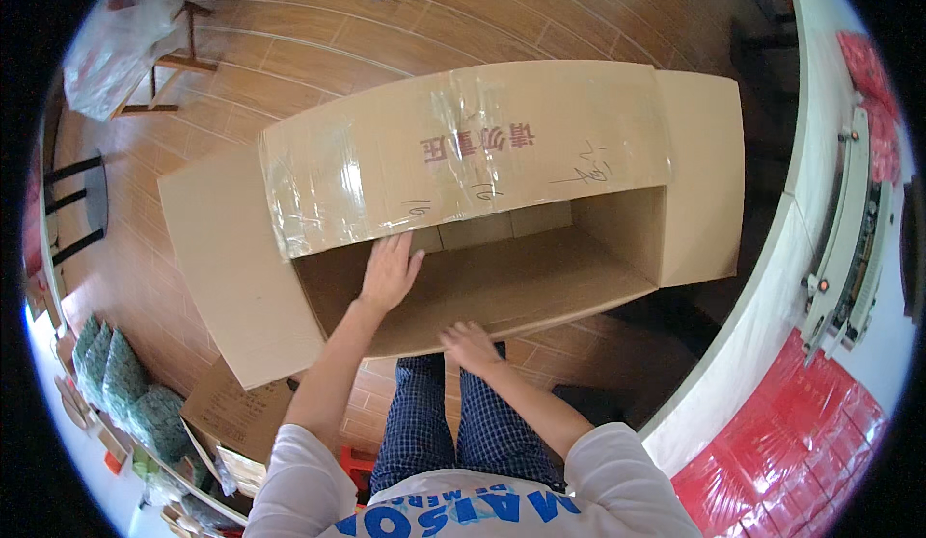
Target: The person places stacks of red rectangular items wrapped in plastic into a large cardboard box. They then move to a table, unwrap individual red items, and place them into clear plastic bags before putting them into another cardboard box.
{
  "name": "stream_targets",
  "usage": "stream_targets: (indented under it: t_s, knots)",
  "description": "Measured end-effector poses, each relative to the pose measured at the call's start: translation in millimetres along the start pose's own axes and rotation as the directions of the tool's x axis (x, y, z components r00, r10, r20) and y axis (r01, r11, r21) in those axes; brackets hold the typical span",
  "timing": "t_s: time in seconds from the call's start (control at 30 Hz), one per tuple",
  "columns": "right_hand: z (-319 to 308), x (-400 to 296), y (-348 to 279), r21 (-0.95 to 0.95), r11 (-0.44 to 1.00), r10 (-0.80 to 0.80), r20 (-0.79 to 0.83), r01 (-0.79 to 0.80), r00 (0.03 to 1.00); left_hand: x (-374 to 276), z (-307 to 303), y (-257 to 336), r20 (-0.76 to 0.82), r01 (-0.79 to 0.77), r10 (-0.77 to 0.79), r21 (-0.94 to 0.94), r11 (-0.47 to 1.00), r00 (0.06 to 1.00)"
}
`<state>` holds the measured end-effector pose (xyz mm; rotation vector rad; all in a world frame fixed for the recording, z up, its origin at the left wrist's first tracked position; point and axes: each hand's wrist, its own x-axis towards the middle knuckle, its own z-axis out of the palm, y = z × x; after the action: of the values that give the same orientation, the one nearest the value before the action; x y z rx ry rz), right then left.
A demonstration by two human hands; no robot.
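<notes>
A large cardboard box (506,278) stands before me with its top open and bare walls showing inside. Its far flap (376,147) carries glossy clear tape, printed characters and handwritten marks. My left hand (391,274) reaches across the opening, its fingertips at the lower edge of this flap and its thumb spread apart. Curled over the near rim is my right hand (472,348), slightly blurred, with its thumb hidden. The left side flap (242,270) and the right side flap (700,176) lie folded outward.
At right, a white-covered table (752,350) holds red plastic-wrapped packs (788,444) and a long metal machine (843,241). A smaller carton (235,411) and green wrapped bundles (119,368) are at lower left. Plastic covers a wooden stool (181,62) at upper left. The floor (304,53) is wood-patterned tile.
</notes>
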<state>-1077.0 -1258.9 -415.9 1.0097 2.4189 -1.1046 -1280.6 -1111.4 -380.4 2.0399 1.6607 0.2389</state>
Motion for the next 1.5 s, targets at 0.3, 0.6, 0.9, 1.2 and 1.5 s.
stream_targets:
  t_s: [0.3,0.6,0.9,1.2,1.5]
  knots:
    - [-36.2,-68.5,73.3,0.14,0.949,0.277,0.052,-0.282,0.959,226.1,-97.4,57.6,-0.471,-0.157,0.312,0.338,0.928,0.825]
    - [-22.9,-54.4,74.9,0.301,0.93,0.226,-0.011,-0.213,0.974,314.7,-29.8,-77.8,0.176,-0.067,0.005,0.346,0.936,0.984]
    - [-140.0,-153.6,295.1,0.362,0.229,0.742,-0.665,-0.904,-0.079,308.6,-20.5,-35.6,0.289,-0.005,-0.161,0.5,0.866,0.944]
    - [-80.3,-195.1,357.9,0.634,0.295,0.954,-0.145,-0.715,0.264,277.1,-22.6,-75.5,-0.138,-0.134,0.195,0.361,0.923,0.971]
    - [-24.7,-253.9,297.0,0.598,0.118,0.992,-0.112,-0.793,0.063,-30.4,-42.1,-161.9,-0.3,0.507,-0.427,0.671,0.542,0.853]
